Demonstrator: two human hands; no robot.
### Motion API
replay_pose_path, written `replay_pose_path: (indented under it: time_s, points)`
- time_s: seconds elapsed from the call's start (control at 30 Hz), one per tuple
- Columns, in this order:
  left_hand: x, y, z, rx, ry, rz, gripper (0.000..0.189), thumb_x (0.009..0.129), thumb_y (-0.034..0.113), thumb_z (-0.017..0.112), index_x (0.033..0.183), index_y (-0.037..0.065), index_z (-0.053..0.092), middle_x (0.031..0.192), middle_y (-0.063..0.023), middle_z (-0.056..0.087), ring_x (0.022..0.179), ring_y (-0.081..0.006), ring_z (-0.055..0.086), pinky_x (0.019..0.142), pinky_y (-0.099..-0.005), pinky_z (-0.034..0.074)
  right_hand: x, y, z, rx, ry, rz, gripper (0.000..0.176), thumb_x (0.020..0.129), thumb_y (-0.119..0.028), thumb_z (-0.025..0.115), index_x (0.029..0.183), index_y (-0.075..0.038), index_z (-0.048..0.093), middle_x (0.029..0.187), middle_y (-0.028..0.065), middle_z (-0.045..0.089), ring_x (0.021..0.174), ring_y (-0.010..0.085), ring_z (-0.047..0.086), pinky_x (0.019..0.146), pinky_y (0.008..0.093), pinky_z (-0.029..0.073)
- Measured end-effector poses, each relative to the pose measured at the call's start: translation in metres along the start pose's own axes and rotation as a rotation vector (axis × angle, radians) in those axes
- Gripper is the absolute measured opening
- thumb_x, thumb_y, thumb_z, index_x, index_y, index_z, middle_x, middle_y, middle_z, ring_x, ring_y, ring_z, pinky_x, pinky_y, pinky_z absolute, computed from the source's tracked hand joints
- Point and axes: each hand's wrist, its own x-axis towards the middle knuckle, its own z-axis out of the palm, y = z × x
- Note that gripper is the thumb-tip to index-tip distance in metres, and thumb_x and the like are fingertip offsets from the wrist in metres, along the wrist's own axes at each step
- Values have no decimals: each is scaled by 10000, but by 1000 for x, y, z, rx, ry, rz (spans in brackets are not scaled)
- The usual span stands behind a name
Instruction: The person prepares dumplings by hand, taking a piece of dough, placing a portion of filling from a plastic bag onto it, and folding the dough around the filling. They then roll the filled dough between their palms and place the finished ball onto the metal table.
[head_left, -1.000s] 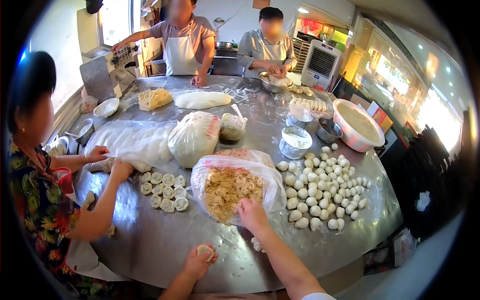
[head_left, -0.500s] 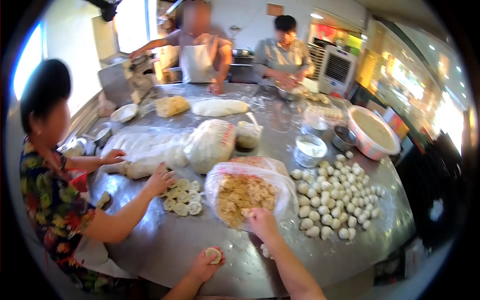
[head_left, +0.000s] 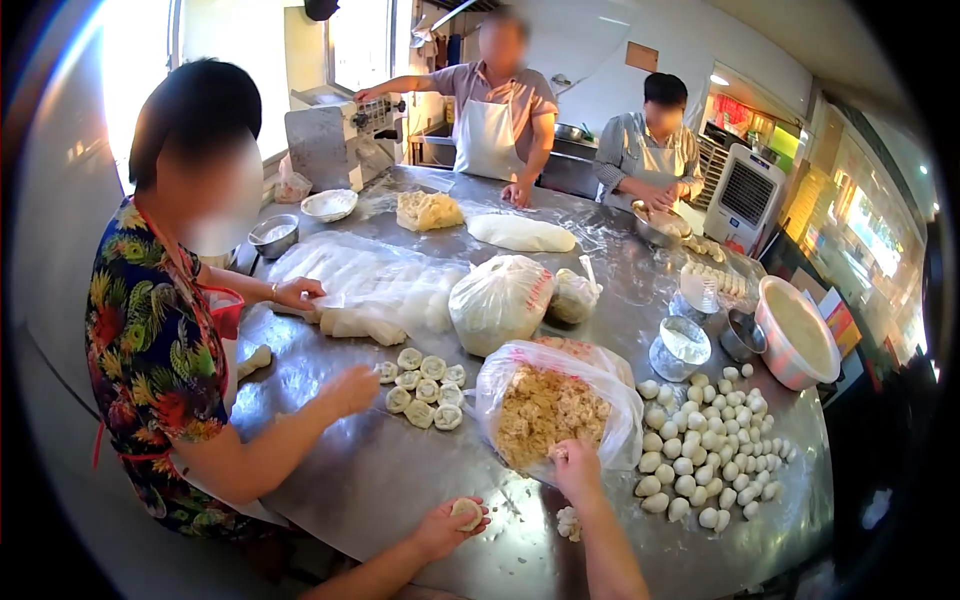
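Note:
A small round piece of dough point(head_left: 467, 513) rests in my left hand point(head_left: 440, 530), held by the curled fingers just above the table's near edge. My right hand point(head_left: 577, 472) is at the near rim of an open plastic bag point(head_left: 625, 412) of crumbly tan filling point(head_left: 550, 412). Its fingers are pinched around a small clump of filling point(head_left: 557, 452). Close below my right wrist lies a little pile of pale crumbs point(head_left: 569, 524). Left of the bag sit several pleated dough rounds point(head_left: 432, 368), and many dough balls point(head_left: 690, 450) are spread out on the right.
The metal table point(head_left: 400, 480) carries a knotted bag point(head_left: 500, 300), a flour container point(head_left: 679, 345), a steel bowl point(head_left: 743, 335) and a large tub point(head_left: 797, 335). A co-worker's arm point(head_left: 270, 445) reaches in from the left. Two more people stand at the far side.
The view has swung left, so things appear further right. Both my hands keep their holds. The co-worker's near hand has drawn back from the dough toward the pleated rounds' left side.

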Motion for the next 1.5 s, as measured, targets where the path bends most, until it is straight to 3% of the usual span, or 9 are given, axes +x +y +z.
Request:
replay_pose_path:
  time_s: [0.13, 0.33, 0.57, 0.7, 0.8, 0.87, 1.2, 1.4, 1.5]
  points:
    - [-2, -6, 1, -5, 19, 6, 287, 920, 112, 551, 1191, 33, 497, 1103, -111, 581, 1023, -233, 582, 901, -348, 488, 1, -7, 3, 50, 125, -33, 106, 759, -96, 654, 839, -45, 608, 816, 157, 595, 785, 345, 582, 686, 416, 467]
    - [-6, -7, 6, 32, 56, 2, 294, 932, 140, 542, 1195, 21, 486, 1110, -116, 573, 1028, -234, 581, 916, -329, 484, -9, -13, 1, 47, 37, -4, 156, 758, -29, 607, 912, -53, 601, 878, 175, 576, 853, 372, 568, 729, 428, 473]
    - [-3, -3, 21, 84, 122, 27, 306, 944, 152, 521, 1209, 7, 475, 1112, -121, 571, 1019, -232, 578, 911, -330, 482, -14, -38, -12, 227, -14, 148, 160, 768, -33, 615, 927, -42, 633, 841, 148, 637, 715, 264, 617, 650, 339, 490]
    - [18, -1, 25, 15, 111, 159, 239, 961, 146, 476, 1151, 7, 513, 1073, -99, 583, 995, -210, 572, 901, -328, 469, -29, -55, -6, 532, -226, 400, 179, 808, -84, 641, 981, -42, 628, 741, 61, 621, 632, 129, 577, 602, 284, 477]
    - [26, 4, 32, 206, -38, 267, 345, 989, 294, 370, 1180, 33, 488, 1131, -98, 560, 1081, -224, 531, 999, -368, 385, -35, -71, -6, 452, -160, 260, 175, 816, -74, 632, 989, -50, 625, 697, 47, 608, 617, 121, 571, 588, 274, 471]
    - [41, 3, 25, -155, -170, 162, 375, 996, 338, 334, 1190, 56, 488, 1162, -83, 550, 1069, -202, 523, 983, -361, 381, -39, -87, -14, 515, -235, 258, 163, 821, -51, 625, 984, -48, 623, 750, 56, 610, 653, 120, 577, 600, 267, 467]
    - [14, 23, 68, -201, 16, 33, 265, 996, 196, 400, 1225, 67, 432, 1159, -78, 513, 1049, -180, 514, 936, -352, 420, -59, -98, 4, 306, -188, -54, 183, 830, -10, 622, 1011, -30, 643, 889, 64, 579, 703, 119, 554, 641, 227, 457]
    - [17, 31, 64, -155, 38, 35, 258, 998, 180, 402, 1238, 89, 431, 1138, -59, 522, 1052, -161, 512, 939, -344, 415, -52, -107, -7, 449, -273, 111, 203, 841, 17, 609, 1038, -18, 640, 896, 32, 579, 724, 79, 548, 634, 213, 451]
    - [22, 20, 60, -72, 17, 58, 258, 996, 175, 411, 1235, 82, 436, 1130, -55, 529, 1057, -156, 514, 943, -337, 415, -56, -103, -3, 550, -333, 344, 174, 830, 3, 626, 1002, -21, 647, 880, 59, 614, 717, 119, 570, 635, 240, 473]
